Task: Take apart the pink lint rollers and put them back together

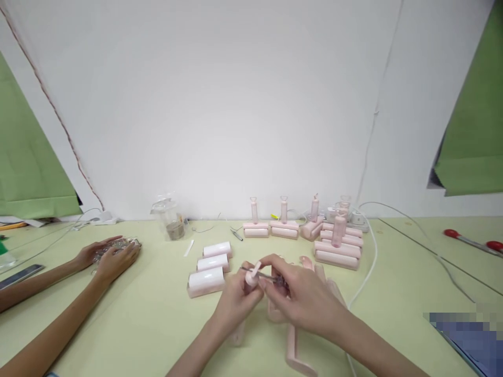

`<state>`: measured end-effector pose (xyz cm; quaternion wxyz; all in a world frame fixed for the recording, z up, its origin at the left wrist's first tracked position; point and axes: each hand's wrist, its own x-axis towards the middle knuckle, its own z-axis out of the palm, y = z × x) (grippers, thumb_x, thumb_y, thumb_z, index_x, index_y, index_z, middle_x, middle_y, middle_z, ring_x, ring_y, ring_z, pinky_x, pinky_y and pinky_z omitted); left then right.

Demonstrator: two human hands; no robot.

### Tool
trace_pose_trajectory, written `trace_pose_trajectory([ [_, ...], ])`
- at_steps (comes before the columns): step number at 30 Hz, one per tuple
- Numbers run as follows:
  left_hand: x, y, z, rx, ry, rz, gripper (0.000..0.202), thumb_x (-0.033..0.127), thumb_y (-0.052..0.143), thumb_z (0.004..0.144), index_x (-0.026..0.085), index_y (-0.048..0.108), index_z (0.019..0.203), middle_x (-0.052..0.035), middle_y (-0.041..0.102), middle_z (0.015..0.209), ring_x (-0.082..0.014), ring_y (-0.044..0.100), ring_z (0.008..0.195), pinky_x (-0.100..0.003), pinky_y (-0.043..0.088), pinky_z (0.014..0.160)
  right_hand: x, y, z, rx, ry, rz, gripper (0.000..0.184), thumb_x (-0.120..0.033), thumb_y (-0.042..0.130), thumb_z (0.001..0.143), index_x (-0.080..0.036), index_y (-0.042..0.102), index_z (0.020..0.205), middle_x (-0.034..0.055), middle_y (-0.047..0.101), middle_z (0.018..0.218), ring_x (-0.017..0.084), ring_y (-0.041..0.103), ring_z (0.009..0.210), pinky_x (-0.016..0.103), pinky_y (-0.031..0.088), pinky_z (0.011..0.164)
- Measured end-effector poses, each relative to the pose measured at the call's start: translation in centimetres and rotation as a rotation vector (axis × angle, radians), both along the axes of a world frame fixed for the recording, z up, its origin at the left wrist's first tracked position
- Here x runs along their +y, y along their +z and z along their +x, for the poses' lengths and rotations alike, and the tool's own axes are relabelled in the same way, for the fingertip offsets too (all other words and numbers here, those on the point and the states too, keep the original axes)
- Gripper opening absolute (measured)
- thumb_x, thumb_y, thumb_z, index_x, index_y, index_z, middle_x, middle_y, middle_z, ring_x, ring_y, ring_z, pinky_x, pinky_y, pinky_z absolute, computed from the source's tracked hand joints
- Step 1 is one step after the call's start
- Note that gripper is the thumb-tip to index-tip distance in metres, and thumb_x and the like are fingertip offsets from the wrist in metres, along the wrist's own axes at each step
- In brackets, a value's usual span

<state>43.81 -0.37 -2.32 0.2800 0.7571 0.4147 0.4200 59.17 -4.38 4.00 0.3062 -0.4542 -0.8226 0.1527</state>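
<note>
At the front middle of the table, my left hand [240, 296] is closed around a pale pink lint roller handle [251, 277], its end pointing up. My right hand [301, 293] pinches a slim dark metal tool [267, 275], like tweezers, which lies across the top of that handle. The tool's exact kind is hard to make out. Beneath and behind my hands lie loose pink plastic parts, including a curved roller arm [293, 348]. To the left of my hands, several white sticky paper rolls [207, 280] lie in a row.
Assembled pink lint rollers [338, 251] stand along the wall. A clear plastic container [168, 220] and a small metal tool [237, 234] are at the back. A white cable [367, 272] runs on the right, near red-handled scissors [467, 240]. At left, another person's hands [116, 259] cover small metallic pieces.
</note>
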Motion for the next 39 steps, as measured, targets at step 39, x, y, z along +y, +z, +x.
trace_pose_trajectory([
  [39, 0.5, 0.9, -3.8, -0.586, 0.087, -0.188, 0.037, 0.041, 0.054, 0.075, 0.021, 0.038, 0.100, 0.0000, 0.059, 0.069, -0.0120, 0.053, 0.055, -0.026, 0.045, 0.054, 8.3, -4.0, 8.1, -0.558, -0.533, -0.358, 0.029, -0.046, 0.054, 0.068, -0.018, 0.052, 0.072, 0.0069, 0.062, 0.075, 0.023, 0.057, 0.071, 0.024, 0.023, 0.048],
])
